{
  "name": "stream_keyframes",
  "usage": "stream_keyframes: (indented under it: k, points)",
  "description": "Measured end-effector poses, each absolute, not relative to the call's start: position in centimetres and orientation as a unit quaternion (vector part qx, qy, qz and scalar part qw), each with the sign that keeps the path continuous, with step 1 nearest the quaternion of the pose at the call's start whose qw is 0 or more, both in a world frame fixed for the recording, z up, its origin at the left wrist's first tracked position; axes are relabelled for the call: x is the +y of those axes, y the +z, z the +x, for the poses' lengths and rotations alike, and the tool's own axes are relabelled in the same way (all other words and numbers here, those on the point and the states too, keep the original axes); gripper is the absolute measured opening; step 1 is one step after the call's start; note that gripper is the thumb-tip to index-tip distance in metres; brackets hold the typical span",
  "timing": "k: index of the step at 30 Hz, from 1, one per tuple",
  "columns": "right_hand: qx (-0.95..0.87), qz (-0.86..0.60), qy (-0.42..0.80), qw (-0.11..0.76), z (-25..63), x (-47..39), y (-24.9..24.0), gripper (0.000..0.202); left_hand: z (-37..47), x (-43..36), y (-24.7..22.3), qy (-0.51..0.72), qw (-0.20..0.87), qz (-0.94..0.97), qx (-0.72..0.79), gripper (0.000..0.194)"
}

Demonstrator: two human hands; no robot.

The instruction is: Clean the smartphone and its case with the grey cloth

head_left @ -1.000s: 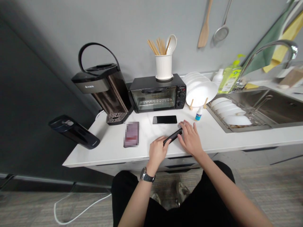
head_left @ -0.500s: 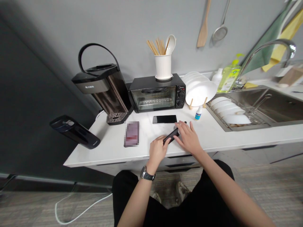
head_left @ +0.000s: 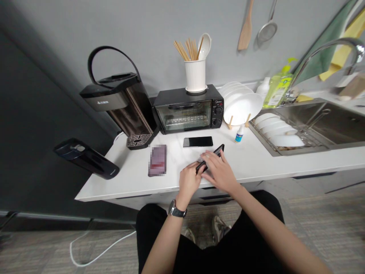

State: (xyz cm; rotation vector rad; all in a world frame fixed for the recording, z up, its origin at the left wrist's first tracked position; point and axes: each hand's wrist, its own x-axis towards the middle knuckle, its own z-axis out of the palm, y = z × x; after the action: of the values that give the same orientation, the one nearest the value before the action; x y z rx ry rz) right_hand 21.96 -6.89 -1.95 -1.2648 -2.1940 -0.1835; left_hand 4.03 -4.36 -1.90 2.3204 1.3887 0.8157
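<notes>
My left hand, with a watch on its wrist, grips the lower left end of a slim black object, perhaps a phone or its case, held tilted over the counter's front edge. Across the middle of that object lies my right hand, fingers bent over its face; something small and whitish shows at its fingertips, too blurred to name. Just behind the hands a black phone lies flat on the white counter. A purplish, pixelated item rests to the left.
A small white bottle stands right of the phone. Behind are a toaster oven, a utensil holder, a water dispenser and plates. A dark bottle leans at left; a sink is at right.
My right hand has slid left and down along the black object, towards my left hand. More of the object's upper right end shows. The head view has shifted slightly.
</notes>
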Motion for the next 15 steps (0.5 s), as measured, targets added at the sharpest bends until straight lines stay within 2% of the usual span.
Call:
stream_keyframes:
  k: [5, 8, 11, 15]
  points:
    - [-0.766, -0.546, -0.083, 0.327, 25.5, -4.5, -1.7, 0.057, 4.3, -4.8, -1.4, 0.319, 0.156, 0.8, 0.484, 0.031]
    - [-0.772, -0.529, -0.058, 0.348, 22.0, -6.2, -2.1, 0.068, 4.2, -4.5, -1.8, 0.301, 0.155, 0.808, 0.482, 0.028]
    - [-0.817, -0.477, -0.027, 0.324, 18.0, -8.7, -2.5, 0.08, 3.9, -4.1, -2.3, 0.268, 0.149, 0.809, 0.501, 0.02]
    - [-0.86, -0.426, -0.041, 0.278, 19.0, -8.9, -2.4, 0.08, 3.8, -4.0, -2.4, 0.258, 0.146, 0.81, 0.506, 0.022]
